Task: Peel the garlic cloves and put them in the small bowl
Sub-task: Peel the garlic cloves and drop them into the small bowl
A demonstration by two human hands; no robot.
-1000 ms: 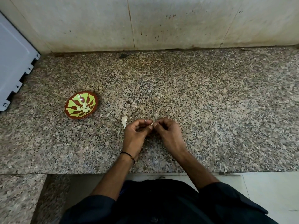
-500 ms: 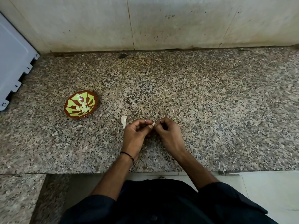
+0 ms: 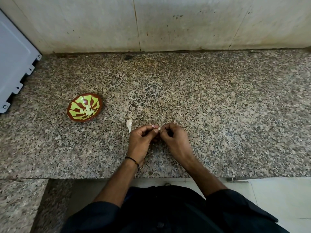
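Note:
My left hand [image 3: 141,140] and my right hand [image 3: 175,138] meet fingertip to fingertip low over the granite counter. Both pinch one small pale garlic clove [image 3: 159,128], which is mostly hidden by the fingers. A piece of white garlic [image 3: 129,125] lies on the counter just left of my left hand; I cannot tell if it is a clove or loose skin. The small bowl [image 3: 84,109], brown with a green leaf pattern, sits further left and holds several pale peeled cloves.
The speckled granite counter [image 3: 218,115] runs back to a stained tiled wall [image 3: 168,22]. A grey-white appliance panel [image 3: 13,64] stands at the far left edge. The counter's front edge [image 3: 168,178] lies just below my wrists, with pale floor tiles beneath.
Both hands stay in the same spot with only slight finger movement on the clove. The bowl and the white piece on the counter have not moved.

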